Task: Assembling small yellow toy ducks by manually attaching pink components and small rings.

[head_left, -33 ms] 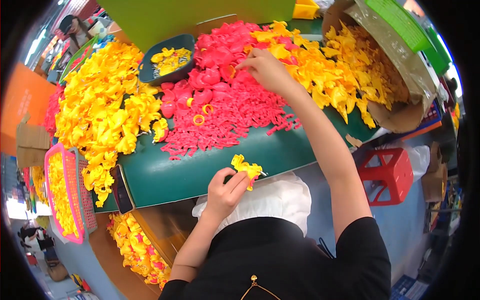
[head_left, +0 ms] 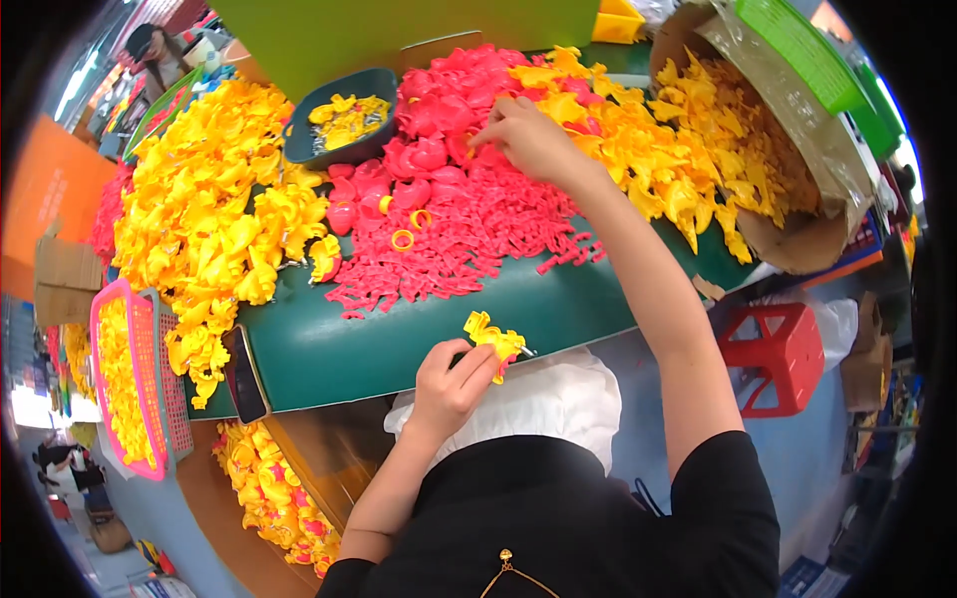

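Note:
Near the table's front edge, my left hand [head_left: 451,384] is closed on a yellow plastic figure part [head_left: 492,337]. A bit of pink shows on that part, and a metal pin sticks out at its right side. My right arm reaches far forward, and my right hand [head_left: 528,138] is at the heap of rounded pink plastic parts [head_left: 444,95]. Its fingertips are pinched together; whatever they grip is too small to make out. In front of it spread many small thin pink pieces [head_left: 439,254]. Two yellow rings [head_left: 402,240] lie among them.
Yellow parts are heaped at left [head_left: 199,189] and right [head_left: 648,149], the right heap spilling from a cardboard box [head_left: 797,234]. A dark tray [head_left: 344,152] stands behind. A phone [head_left: 245,377] lies at the front-left edge, near a pink basket [head_left: 155,439]. A red stool [head_left: 793,354] stands right.
The view has shifted very slightly, so the table things sit a little further right in the picture. Both hands keep almost the same positions and grips.

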Tool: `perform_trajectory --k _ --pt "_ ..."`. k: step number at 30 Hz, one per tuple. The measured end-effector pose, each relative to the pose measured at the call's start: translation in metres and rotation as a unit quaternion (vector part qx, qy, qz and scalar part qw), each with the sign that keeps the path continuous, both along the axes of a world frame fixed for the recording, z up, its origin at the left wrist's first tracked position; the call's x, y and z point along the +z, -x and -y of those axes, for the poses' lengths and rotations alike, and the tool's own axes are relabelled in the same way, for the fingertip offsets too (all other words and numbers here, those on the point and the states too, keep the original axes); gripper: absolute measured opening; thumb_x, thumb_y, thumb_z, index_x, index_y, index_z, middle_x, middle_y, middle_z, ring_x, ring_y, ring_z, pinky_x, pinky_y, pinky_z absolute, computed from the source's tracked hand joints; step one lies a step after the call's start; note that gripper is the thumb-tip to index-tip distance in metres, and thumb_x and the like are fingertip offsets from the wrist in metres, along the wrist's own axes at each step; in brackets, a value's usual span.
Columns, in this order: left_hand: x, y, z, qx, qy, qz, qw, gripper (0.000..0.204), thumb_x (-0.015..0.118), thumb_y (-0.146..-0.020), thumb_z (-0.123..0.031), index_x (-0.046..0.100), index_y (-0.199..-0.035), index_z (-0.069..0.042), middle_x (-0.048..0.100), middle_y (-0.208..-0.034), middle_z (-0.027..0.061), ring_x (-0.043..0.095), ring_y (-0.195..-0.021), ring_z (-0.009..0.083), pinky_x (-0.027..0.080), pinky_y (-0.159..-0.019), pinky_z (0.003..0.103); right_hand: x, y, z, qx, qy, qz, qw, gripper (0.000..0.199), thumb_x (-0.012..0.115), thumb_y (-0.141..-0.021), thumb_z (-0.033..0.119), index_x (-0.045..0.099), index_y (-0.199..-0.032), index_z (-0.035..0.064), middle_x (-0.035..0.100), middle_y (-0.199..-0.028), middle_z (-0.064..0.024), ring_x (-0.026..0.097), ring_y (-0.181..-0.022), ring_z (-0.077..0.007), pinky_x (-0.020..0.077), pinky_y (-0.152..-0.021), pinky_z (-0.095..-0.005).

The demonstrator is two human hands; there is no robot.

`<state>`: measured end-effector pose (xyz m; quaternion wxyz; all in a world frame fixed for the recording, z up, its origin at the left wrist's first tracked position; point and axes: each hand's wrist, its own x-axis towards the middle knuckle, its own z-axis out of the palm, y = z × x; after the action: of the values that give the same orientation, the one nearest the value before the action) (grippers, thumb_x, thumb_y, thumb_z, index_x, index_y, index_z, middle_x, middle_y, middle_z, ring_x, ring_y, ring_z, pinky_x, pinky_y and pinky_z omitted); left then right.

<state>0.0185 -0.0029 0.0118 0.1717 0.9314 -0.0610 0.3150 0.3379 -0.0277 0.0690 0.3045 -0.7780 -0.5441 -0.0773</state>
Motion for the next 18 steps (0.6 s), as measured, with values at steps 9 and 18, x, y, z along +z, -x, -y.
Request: perform_trajectory --k 9,18 --pt "-0.009 0.002 -0.004 0.021 0.035 0.038 0.998 0.031 0.071 -0.057 0.000 0.068 -0.087 -0.004 0.069 -0.095 0.0053 0.059 -0.076 0.0233 0.050 -0.067 0.034 0.014 -0.019 -0.019 0.074 0.050 0.001 0.996 0.016 0.070 -0.075 0.010 0.068 -0.090 0.0071 0.064 -0.094 -0.0106 0.061 -0.092 -0.0299 0.0501 -0.082 -0.0407" --pt "-0.011 -0.001 -0.002 0.033 0.042 0.047 0.997 0.031 0.072 -0.057 0.001 0.067 -0.088 -0.003 0.068 -0.094 0.0050 0.059 -0.076 0.0243 0.051 -0.066 0.033 0.010 -0.009 0.000 -0.024 0.053 0.078 0.995 0.015 0.065 -0.085 0.018 0.069 -0.095 0.0073 0.067 -0.093 -0.0082 0.064 -0.088 -0.0298 0.0516 -0.077 -0.0399"
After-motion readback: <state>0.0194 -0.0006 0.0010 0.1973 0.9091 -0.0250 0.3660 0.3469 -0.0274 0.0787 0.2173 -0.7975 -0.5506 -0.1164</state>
